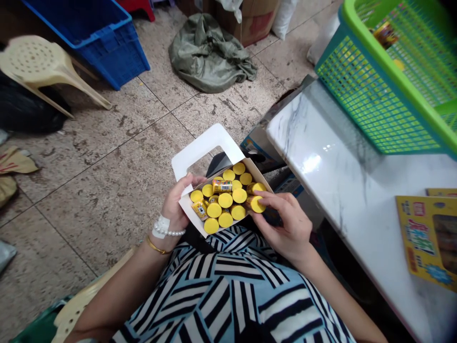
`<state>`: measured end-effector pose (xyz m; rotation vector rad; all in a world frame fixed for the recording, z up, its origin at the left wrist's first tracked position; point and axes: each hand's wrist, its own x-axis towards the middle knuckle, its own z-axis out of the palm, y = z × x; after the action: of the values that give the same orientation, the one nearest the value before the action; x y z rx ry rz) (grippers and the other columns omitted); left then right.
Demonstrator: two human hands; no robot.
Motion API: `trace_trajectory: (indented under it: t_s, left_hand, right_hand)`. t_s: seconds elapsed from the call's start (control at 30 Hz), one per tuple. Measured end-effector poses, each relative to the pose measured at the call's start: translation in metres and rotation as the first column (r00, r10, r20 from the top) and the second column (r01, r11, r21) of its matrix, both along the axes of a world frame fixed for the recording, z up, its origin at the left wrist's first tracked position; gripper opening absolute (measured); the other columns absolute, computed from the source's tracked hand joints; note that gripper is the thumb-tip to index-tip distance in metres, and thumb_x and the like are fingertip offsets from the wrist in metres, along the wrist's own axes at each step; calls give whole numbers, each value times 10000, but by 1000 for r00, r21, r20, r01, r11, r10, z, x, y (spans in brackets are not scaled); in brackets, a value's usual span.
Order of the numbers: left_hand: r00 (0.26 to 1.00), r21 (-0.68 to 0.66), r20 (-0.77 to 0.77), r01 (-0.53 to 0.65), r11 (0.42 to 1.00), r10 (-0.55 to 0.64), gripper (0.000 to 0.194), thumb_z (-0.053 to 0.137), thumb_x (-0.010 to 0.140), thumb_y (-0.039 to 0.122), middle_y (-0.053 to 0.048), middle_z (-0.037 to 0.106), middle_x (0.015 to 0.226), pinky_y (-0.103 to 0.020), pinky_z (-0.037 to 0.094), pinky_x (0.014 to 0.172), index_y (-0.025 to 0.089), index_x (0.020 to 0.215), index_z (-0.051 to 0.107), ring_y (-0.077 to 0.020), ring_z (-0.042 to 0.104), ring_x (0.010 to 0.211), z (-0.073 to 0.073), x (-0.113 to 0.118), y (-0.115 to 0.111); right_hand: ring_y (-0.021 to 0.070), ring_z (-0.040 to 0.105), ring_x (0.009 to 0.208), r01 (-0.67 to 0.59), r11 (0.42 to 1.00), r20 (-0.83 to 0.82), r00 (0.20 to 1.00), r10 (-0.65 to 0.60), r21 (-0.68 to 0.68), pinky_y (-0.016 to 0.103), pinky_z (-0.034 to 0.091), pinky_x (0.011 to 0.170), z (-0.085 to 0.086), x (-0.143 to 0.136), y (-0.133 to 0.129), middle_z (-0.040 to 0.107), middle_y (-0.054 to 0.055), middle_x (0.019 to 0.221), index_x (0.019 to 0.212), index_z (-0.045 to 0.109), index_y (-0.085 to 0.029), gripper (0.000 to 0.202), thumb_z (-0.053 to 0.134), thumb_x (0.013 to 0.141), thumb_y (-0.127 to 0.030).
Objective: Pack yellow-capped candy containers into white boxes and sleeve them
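An open white box [189, 209] rests over my lap, its windowed lid [228, 138] folded back away from me. Small tubs with round yellow caps [225, 200] fill it; most stand upright, while a few lie on their sides. My left hand [176, 205] is wrapped round the box's left end. At the right end, the fingers and thumb of my right hand [285, 221] are closed on a yellow-capped tub [257, 204] that lies tilted among the others.
To the right, a marble-patterned table [321, 143] holds a green basket [378, 90] and yellow printed boxes [417, 238]. A blue crate [110, 52], a cream stool [35, 62] and a grey-green sack [210, 57] are on the floor ahead.
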<state>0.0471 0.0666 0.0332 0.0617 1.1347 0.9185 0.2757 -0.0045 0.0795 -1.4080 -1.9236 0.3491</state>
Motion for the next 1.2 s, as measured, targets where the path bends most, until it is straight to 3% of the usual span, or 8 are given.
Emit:
trace_trajectory:
  t_s: [0.13, 0.27, 0.47, 0.57, 0.67, 0.87, 1.07, 1.2]
  left_hand:
    - [998, 49, -57, 7, 999, -4, 297, 718, 777, 434, -72, 763, 814, -329, 591, 746, 139, 788, 743, -230, 714, 781, 4, 1, -7]
    - [990, 123, -142, 36, 992, -18, 372, 797, 698, 463, -72, 768, 835, -316, 574, 725, 134, 868, 756, -236, 707, 784, 11, 2, -15]
    - [994, 156, -99, 67, 986, -52, 460, 758, 736, 511, -110, 784, 989, -348, 575, 825, 134, 1000, 752, -281, 720, 934, 13, 1, -15]
    - [986, 179, -123, 137, 974, -116, 467, 764, 744, 493, -115, 781, 1033, -339, 574, 838, 136, 1045, 745, -275, 718, 959, 16, 1, -16]
    - [974, 187, -186, 162, 969, -127, 437, 814, 703, 453, -94, 783, 963, -311, 569, 804, 136, 997, 749, -240, 723, 870, 20, 5, -20]
    - [974, 233, -224, 89, 968, -36, 301, 798, 727, 397, -47, 764, 945, -249, 534, 792, 162, 914, 773, -180, 689, 870, 20, 12, -26]
    - [976, 240, -216, 77, 968, -24, 326, 788, 735, 427, -44, 758, 904, -257, 531, 806, 163, 926, 777, -185, 682, 857, 21, 11, -28]
    - [980, 225, -198, 59, 972, -14, 374, 814, 705, 444, -51, 762, 920, -266, 537, 781, 149, 931, 766, -188, 686, 844, 22, 7, -27]
  right_hand:
    - [259, 694, 994, -35, 995, 74, 997, 28, 89, 438, 582, 818, -15, 4, -8, 721, 139, 1215, 1089, 645, -229, 314, 745, 807, -136]
    - [252, 668, 936, 31, 993, 71, 997, -40, 116, 423, 580, 763, -24, 11, -24, 683, 117, 1203, 1024, 709, -239, 276, 741, 782, -108]
    - [228, 663, 892, 195, 968, 2, 980, -198, 159, 400, 578, 751, 0, 16, -27, 677, 86, 1078, 1130, 702, -263, 412, 708, 782, -41]
    - [222, 679, 898, 85, 989, 7, 996, -87, 123, 392, 580, 770, 17, 7, -10, 720, 69, 1037, 1195, 662, -262, 446, 686, 808, -41]
    - [213, 670, 911, -108, 989, 145, 985, 92, 105, 368, 576, 806, 27, -12, 11, 750, 71, 1056, 1209, 642, -201, 348, 661, 871, -116]
    - [254, 608, 816, -154, 981, 568, 801, 192, -115, 384, 512, 677, 26, -55, 38, 730, 86, 916, 1083, 666, -133, 185, 574, 943, -211]
    - [254, 591, 726, -84, 994, 568, 816, 105, -63, 382, 471, 609, 14, -71, 44, 669, 60, 736, 875, 638, -169, 70, 595, 913, -209]
    - [220, 617, 773, -168, 985, 349, 925, 148, 29, 355, 530, 696, 16, -55, 43, 696, 65, 798, 944, 646, -155, 97, 575, 942, -221]
